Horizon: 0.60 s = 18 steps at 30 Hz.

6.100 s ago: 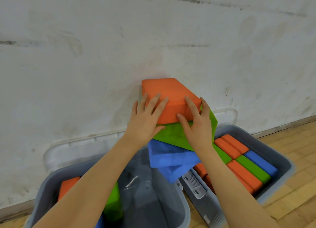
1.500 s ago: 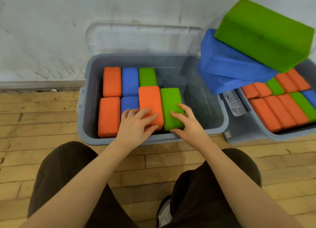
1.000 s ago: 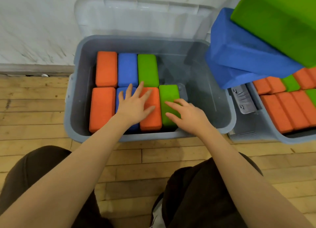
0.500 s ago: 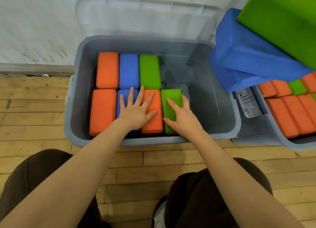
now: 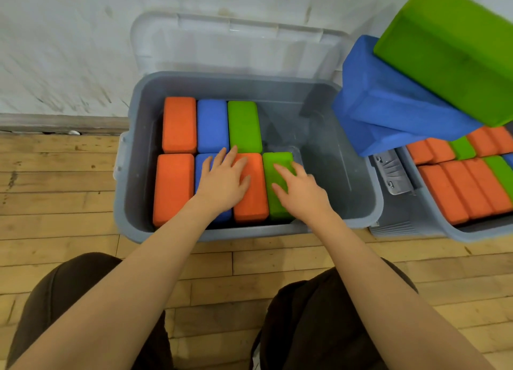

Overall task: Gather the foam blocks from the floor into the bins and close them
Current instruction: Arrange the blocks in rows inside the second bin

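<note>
The left hand (image 5: 223, 179) is lying flat, fingers spread, on an orange rectangular foam block (image 5: 251, 192) inside the open grey plastic bin (image 5: 361, 203). Just beside it, the right hand (image 5: 301, 193) is resting open-palmed on a green foam block (image 5: 273, 167). Beyond the right hand, loose blue and green foam blocks (image 5: 394, 103) are sitting stacked.

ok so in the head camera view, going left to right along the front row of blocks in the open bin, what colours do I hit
Orange block → blue block, mostly under the left hand → orange block → green block, under the right hand → bare bin floor.
</note>
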Tool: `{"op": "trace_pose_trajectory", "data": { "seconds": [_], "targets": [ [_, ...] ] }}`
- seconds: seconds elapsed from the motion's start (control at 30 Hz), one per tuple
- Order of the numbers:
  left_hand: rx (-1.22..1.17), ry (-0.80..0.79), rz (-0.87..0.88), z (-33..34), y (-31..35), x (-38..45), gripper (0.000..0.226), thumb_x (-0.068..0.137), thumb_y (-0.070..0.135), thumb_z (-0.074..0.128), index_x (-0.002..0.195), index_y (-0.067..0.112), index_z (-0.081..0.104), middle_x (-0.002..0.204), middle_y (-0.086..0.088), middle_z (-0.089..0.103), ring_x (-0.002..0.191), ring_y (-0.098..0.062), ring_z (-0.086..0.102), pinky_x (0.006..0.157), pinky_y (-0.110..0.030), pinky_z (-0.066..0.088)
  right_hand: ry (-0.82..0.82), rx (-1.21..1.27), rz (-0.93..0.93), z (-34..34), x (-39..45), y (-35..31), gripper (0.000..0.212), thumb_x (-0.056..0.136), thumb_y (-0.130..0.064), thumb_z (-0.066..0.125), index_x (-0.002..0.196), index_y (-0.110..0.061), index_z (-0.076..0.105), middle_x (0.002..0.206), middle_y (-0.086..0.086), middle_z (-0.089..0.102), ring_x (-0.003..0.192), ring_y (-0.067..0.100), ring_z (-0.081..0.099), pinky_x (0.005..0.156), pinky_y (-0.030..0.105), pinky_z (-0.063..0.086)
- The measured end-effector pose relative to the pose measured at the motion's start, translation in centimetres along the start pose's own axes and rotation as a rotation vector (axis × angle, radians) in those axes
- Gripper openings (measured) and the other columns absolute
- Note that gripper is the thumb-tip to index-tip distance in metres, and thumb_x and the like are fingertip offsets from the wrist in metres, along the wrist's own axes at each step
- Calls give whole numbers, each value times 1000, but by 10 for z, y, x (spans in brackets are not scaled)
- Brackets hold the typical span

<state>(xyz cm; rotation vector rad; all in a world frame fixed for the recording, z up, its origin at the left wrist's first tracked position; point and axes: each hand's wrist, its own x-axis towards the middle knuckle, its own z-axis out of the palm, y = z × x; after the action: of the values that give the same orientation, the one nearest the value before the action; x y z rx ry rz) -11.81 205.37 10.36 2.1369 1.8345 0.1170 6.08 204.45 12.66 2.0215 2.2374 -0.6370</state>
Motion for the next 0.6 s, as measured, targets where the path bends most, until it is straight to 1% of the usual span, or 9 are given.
{"op": "trace_pose_trajectory", "data": {
  "seconds": [0.07,0.13,0.2,0.33,0.4,0.47,0.53,0.6],
  "targets": [
    [-61,185,42,-20,3,-3,47,95,34,47,138,15,45,152,-10,28,140,-30,22,109,-47,16,148,17,-34,-17,-8,-9,48,98,-40,42,145,-34,31,150,1,29,127,30,39,89,44,44],
    [-144,284,82,-46,7,-5,51,88,36,46,133,13,51,146,-11,39,134,-33,32,105,-47,20,312,25,-73,-35,-17,-18,46,98,-36,43,142,-29,37,144,-1,38,122,27,44,85,41,46],
    [-182,306,173,-75,13,-5,57,83,39,42,133,14,51,145,-10,40,131,-33,34,103,-44,21,457,22,-77,-57,-27,-24,45,97,-33,45,141,-25,40,139,0,43,118,26,46,83,40,46],
    [-144,354,377,-127,32,-1,68,80,49,27,133,14,51,143,-10,43,128,-32,38,101,-43,23,727,51,-25,-103,-41,-23,44,94,-27,51,136,-18,47,131,4,51,112,31,50,80,41,45],
    [-127,366,420,-151,49,3,68,80,50,25,134,16,49,145,-8,41,129,-31,36,103,-41,19,837,83,-19,-128,-44,-17,43,92,-23,54,133,-14,51,127,8,54,109,35,52,80,42,46],
    [-117,373,440,-168,68,11,64,83,48,28,136,17,47,146,-6,38,131,-28,33,104,-38,15,941,96,-18,-151,-45,-5,42,90,-22,53,130,-9,54,123,14,56,106,39,53,80,45,47],
    [-100,410,473,-177,93,21,66,81,49,25,134,17,49,145,-6,40,130,-28,35,103,-37,16,1021,107,4,-167,-45,15,45,87,-25,51,128,-8,55,125,17,55,106,41,53,84,47,47],
    [-96,432,497,-176,123,31,71,77,50,21,133,17,50,144,-8,42,128,-29,38,100,-37,19,1080,99,29,-178,-44,44,48,87,-31,47,129,-10,55,130,18,52,108,41,51,86,48,47]
  ]
}}
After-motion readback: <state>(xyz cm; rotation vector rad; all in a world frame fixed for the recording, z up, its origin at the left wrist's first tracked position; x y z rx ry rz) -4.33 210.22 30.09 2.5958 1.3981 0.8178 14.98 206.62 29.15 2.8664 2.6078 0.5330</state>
